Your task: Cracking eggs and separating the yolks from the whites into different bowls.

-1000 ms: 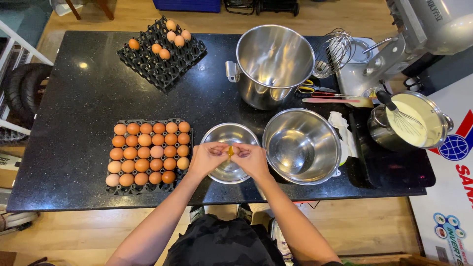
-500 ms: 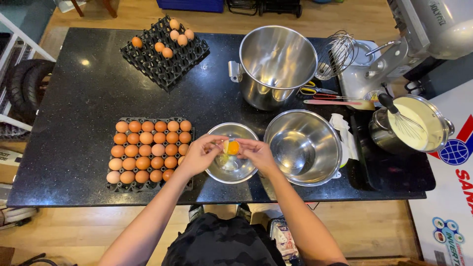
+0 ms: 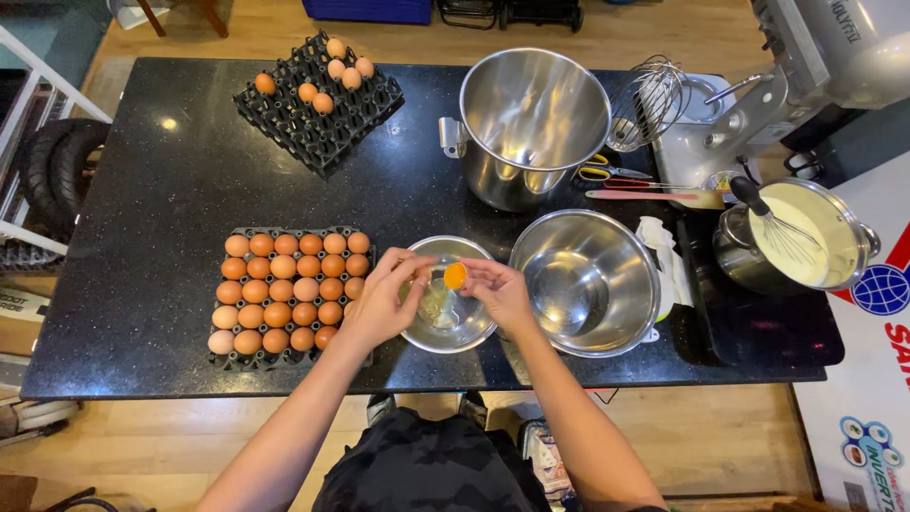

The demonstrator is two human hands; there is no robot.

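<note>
Both hands pinched eggshell halves over the small steel bowl [image 3: 446,303]: left hand [image 3: 384,303] on one half, right hand [image 3: 500,292] on the half cupping the yolk [image 3: 455,275]. Risk: a sharp shell edge could have burst the yolk into the whites below. A white sign [image 3: 877,294] with a blue globe stood at the worktop's [image 3: 142,265] right end; a cardboard box [image 3: 24,308] lay left.
</note>
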